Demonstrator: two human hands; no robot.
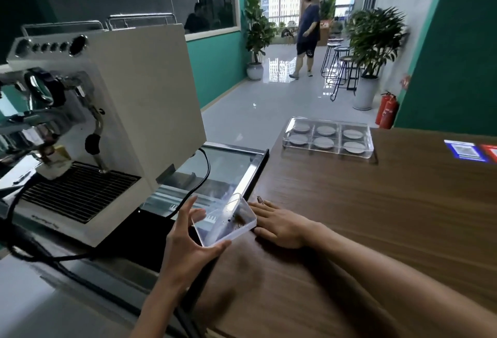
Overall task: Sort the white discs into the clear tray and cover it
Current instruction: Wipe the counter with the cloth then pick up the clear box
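A clear tray point(368, 146) with several compartments stands at the far side of the wooden counter, and a white disc point(352, 133) lies in each compartment. My left hand point(188, 241) holds a clear flat lid point(215, 232), tilted, at the counter's left edge. Dark crumbs lie in the lid's lower corner. My right hand point(279, 223) rests flat on the counter just right of the lid, fingers spread, touching its edge.
A cream espresso machine point(121, 111) with a black cable stands to the left, beside a glass-topped steel unit point(228, 165). The wooden counter point(376, 216) carries QR stickers point(465, 150) at the right. A person walks in the hallway among plants and stools.
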